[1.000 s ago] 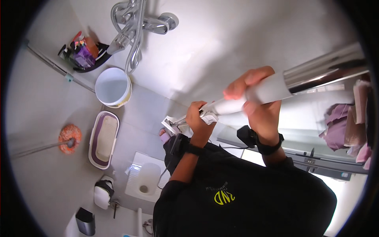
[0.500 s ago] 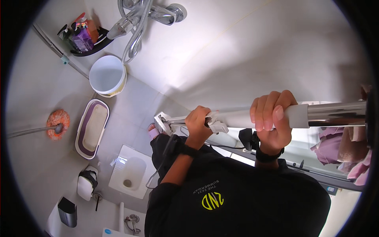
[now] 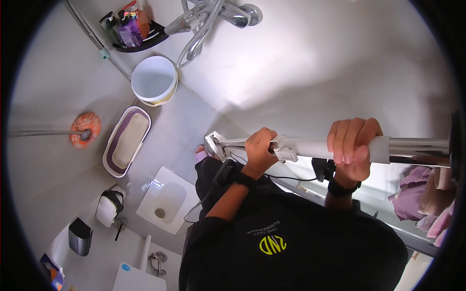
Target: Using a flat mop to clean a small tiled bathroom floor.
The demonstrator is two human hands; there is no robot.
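Note:
A long mop (image 3: 308,146) with a white and chrome pole stretches from the right toward the floor. Its white frame-like head (image 3: 216,145) is down beside my foot in a pink slipper (image 3: 201,154); the underside is hidden. My left hand (image 3: 260,150) is wrapped round the lower pole, just beside a white plastic lever (image 3: 285,153). Farther up, my right hand (image 3: 353,148) grips the thick white sleeve, fingers over the top and thumb in front. Both wrists wear dark straps with small devices and a black cable.
A white bucket (image 3: 154,80) and a purple-white basin (image 3: 112,148) stand at left. An orange fluffy brush (image 3: 85,130) leans at the wall. A squat toilet (image 3: 167,199) lies below. A shower hose (image 3: 206,34), a bottle shelf (image 3: 145,44) and hanging pink towels (image 3: 410,194) edge the space.
The view has swung, so the bucket, basin and shower appear farther right and higher. Both hands keep their grip on the mop and sit slightly farther right in the picture.

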